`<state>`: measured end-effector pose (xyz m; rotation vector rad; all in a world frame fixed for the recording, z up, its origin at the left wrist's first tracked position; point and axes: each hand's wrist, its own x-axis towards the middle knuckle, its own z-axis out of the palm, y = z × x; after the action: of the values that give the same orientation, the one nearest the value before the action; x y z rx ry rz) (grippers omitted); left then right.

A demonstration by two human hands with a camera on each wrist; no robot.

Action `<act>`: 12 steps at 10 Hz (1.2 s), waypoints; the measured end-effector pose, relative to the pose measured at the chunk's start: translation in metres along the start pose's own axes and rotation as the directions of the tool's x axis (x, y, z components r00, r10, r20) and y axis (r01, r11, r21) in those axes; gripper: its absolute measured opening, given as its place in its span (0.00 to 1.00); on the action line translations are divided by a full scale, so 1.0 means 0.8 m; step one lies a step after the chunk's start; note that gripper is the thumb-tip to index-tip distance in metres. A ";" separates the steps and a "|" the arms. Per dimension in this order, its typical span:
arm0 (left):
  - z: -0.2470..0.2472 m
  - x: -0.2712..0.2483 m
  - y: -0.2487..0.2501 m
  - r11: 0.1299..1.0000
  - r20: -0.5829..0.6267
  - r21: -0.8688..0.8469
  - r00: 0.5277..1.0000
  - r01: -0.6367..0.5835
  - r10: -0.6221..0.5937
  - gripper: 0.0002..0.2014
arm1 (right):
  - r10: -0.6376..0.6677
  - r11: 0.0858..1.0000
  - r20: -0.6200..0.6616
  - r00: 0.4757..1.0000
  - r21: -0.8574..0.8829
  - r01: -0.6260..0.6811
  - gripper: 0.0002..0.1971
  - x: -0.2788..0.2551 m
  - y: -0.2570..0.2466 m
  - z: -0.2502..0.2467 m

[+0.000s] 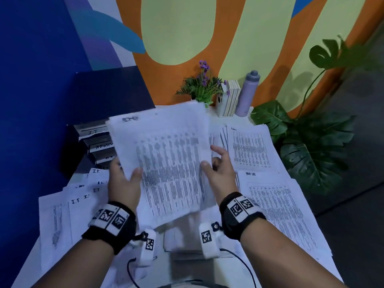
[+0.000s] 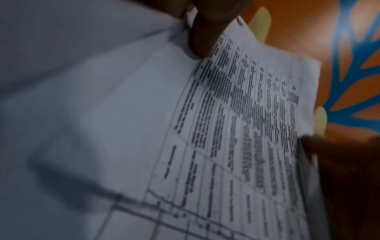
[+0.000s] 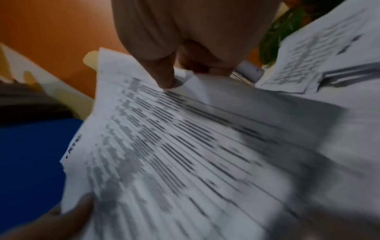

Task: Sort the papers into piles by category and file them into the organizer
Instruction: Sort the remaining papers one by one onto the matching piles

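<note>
Now both hands up, L hand (image 1: 122, 181) pinching sheet (image 1: 166, 161), R hand (image 1: 220, 173) pinching opp. edge

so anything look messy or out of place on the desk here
Nothing is damaged or spilled. The IT papers at the left lie fanned and overlapping, not squared up like the Admin pile. Both hands hold a sheet above the desk.

White papers (image 1: 166, 154), lilac bottle (image 1: 248, 94), orange wall (image 1: 245, 38)
</note>
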<state>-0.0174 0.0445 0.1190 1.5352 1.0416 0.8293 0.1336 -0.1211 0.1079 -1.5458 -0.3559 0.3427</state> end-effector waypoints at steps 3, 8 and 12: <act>0.003 0.015 -0.008 0.991 -0.172 -0.051 0.976 0.124 -0.131 0.28 | 0.503 0.733 0.345 0.793 0.316 -0.602 0.13 -0.021 0.019 0.010; 0.005 -0.003 -0.057 0.961 0.176 -0.015 0.947 0.277 -0.270 0.17 | 0.557 0.820 -0.315 0.768 0.067 -0.568 0.22 0.086 0.068 -0.101; -0.034 -0.019 -0.101 0.907 0.110 0.226 0.916 0.355 -0.386 0.12 | 0.546 0.814 -0.482 0.685 0.112 -0.570 0.23 0.157 0.082 -0.195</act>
<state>-0.0630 0.0459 0.0456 1.4741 1.2831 0.3417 0.3143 -0.2078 0.0436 -1.7029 0.5448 0.3926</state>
